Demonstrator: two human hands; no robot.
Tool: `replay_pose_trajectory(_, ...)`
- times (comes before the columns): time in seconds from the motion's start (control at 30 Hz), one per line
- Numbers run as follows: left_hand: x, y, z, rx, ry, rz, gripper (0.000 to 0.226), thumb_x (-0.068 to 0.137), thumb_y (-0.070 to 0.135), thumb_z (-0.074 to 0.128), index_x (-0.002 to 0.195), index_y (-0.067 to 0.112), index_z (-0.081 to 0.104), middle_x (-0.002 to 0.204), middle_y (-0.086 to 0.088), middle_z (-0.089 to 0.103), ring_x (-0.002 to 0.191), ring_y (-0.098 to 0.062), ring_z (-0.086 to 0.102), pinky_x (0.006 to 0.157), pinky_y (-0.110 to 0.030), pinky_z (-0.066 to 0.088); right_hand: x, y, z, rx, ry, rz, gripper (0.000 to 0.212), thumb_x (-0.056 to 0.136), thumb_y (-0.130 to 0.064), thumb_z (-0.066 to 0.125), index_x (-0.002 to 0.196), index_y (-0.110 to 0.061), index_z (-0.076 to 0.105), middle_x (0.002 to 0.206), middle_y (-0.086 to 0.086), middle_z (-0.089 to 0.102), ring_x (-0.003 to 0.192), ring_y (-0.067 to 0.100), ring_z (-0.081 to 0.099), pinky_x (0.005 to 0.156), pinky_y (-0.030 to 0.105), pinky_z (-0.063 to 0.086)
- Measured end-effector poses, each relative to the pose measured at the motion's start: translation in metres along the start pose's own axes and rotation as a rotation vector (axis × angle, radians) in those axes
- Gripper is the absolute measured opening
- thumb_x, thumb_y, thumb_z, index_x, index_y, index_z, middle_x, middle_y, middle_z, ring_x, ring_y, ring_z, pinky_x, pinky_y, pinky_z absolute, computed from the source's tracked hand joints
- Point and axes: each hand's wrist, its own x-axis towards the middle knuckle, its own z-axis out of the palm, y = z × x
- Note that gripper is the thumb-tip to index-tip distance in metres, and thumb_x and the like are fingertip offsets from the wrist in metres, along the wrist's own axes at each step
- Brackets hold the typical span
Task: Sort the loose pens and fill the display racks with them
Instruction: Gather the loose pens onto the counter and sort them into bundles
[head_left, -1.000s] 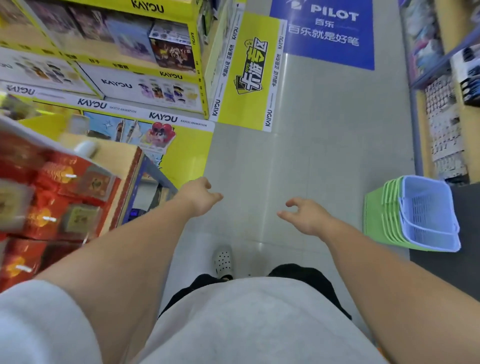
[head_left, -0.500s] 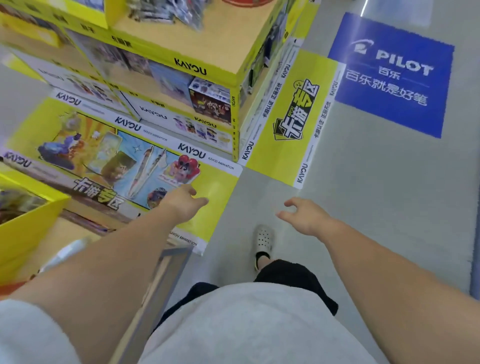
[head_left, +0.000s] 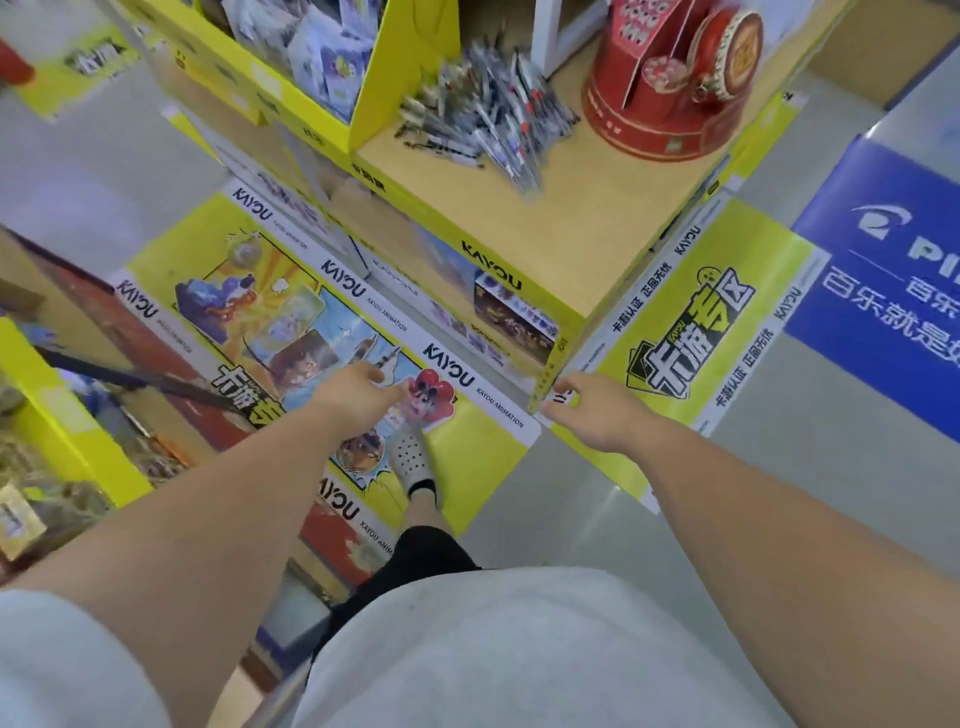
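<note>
A heap of loose pens (head_left: 488, 111) lies on the wooden top of a yellow display stand (head_left: 545, 244) ahead of me. A yellow rack (head_left: 332, 62) with packaged goods stands on the same top at the left. My left hand (head_left: 356, 397) hangs in the air with loosely curled fingers and holds nothing. My right hand (head_left: 597, 410) is also held out in front of me, fingers relaxed, by the stand's near corner. Both hands are well below and short of the pens.
A red round cardboard display (head_left: 670, 78) stands on the top to the right of the pens. Yellow floor stickers (head_left: 696, 332) and a blue one (head_left: 893, 291) cover the grey floor. Low shelves of goods (head_left: 47, 447) flank my left. My shoe (head_left: 413, 457) is on the floor.
I have walked forward to the yellow stand; its top with the pen heap and the red display has come into view. Both hands stay held out, holding nothing.
</note>
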Motion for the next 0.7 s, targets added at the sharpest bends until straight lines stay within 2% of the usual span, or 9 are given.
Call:
replay_pose_trajectory(0.1,0.057,0.005,-0.036,-0.011,-0.007,0.035,0.058,0.098,0.046,0.06,0.142,0.011,0.049,0.145,-0.012,0.051,0.117,-0.032,0.056,0.094,-0.04,0.047,0.04,-0.033,-0.023,-0.078,0.055,-0.005,0.057,0.096,-0.054,0.055,0.142,-0.02,0.051,0.146,0.004,0.052,0.128,0.025,0.053,0.094,0.033,0.043)
replay_pose_trajectory(0.17,0.093,0.008,-0.063,-0.004,-0.015,0.052,0.039,0.097,0.045,0.061,0.12,0.014,0.055,0.123,-0.012,0.058,0.102,-0.029,0.058,0.091,-0.041,0.048,0.066,-0.055,-0.038,-0.084,0.102,0.015,0.054,0.097,-0.052,0.056,0.139,-0.019,0.054,0.142,0.005,0.055,0.121,0.026,0.056,0.091,0.033,0.045)
replay_pose_trajectory(0.2,0.107,0.01,-0.078,0.018,-0.03,0.064,0.033,0.097,0.045,0.06,0.111,0.016,0.051,0.111,-0.009,0.056,0.091,-0.026,0.055,0.084,-0.04,0.048,0.077,-0.067,-0.046,-0.089,0.112,0.033,0.053,0.097,-0.051,0.056,0.138,-0.018,0.055,0.14,0.007,0.056,0.12,0.027,0.056,0.091,0.034,0.046)
replay_pose_trajectory(0.23,0.119,0.012,-0.093,0.04,-0.049,0.067,0.029,0.097,0.045,0.059,0.11,0.021,0.048,0.107,-0.006,0.053,0.085,-0.024,0.052,0.076,-0.036,0.045,0.088,-0.078,-0.054,-0.092,0.117,0.05,0.052,0.097,-0.051,0.056,0.137,-0.018,0.055,0.141,0.008,0.054,0.121,0.028,0.055,0.094,0.036,0.046)
replay_pose_trajectory(0.3,0.142,0.022,-0.122,0.059,-0.085,0.096,0.039,0.099,0.045,0.057,0.128,0.021,0.05,0.111,-0.005,0.055,0.081,-0.022,0.054,0.073,-0.034,0.042,0.111,-0.099,-0.073,-0.086,0.149,0.068,0.052,0.097,-0.049,0.056,0.137,-0.016,0.055,0.143,0.009,0.052,0.126,0.028,0.052,0.098,0.037,0.045)
replay_pose_trajectory(0.37,0.162,0.038,-0.146,0.082,-0.088,0.144,0.055,0.1,0.047,0.057,0.143,0.015,0.046,0.112,-0.007,0.059,0.079,-0.022,0.059,0.072,-0.037,0.046,0.134,-0.117,-0.091,-0.047,0.202,0.088,0.051,0.097,-0.049,0.056,0.137,-0.017,0.055,0.142,0.01,0.053,0.127,0.028,0.051,0.098,0.037,0.043)
replay_pose_trajectory(0.47,0.19,0.071,-0.178,0.082,-0.115,0.199,0.058,0.101,0.046,0.057,0.148,0.014,0.042,0.106,-0.007,0.055,0.09,-0.029,0.066,0.083,-0.045,0.052,0.17,-0.14,-0.116,0.02,0.241,0.118,0.053,0.097,-0.051,0.056,0.137,-0.017,0.054,0.139,0.011,0.055,0.122,0.029,0.054,0.094,0.037,0.043)
replay_pose_trajectory(0.57,0.219,0.108,-0.202,0.125,-0.127,0.228,0.06,0.1,0.047,0.057,0.149,0.016,0.041,0.096,-0.002,0.052,0.083,-0.026,0.062,0.081,-0.044,0.054,0.202,-0.154,-0.138,0.068,0.235,0.132,0.056,0.097,-0.052,0.056,0.14,-0.016,0.053,0.136,0.012,0.057,0.117,0.03,0.058,0.095,0.039,0.046)
replay_pose_trajectory(0.7,0.253,0.149,-0.221,0.165,-0.104,0.267,0.061,0.096,0.051,0.06,0.144,0.017,0.045,0.11,-0.006,0.055,0.087,-0.026,0.066,0.081,-0.046,0.058,0.241,-0.154,-0.163,0.088,0.269,0.144,0.056,0.097,-0.05,0.056,0.14,-0.014,0.053,0.142,0.01,0.052,0.119,0.03,0.056,0.093,0.04,0.047)
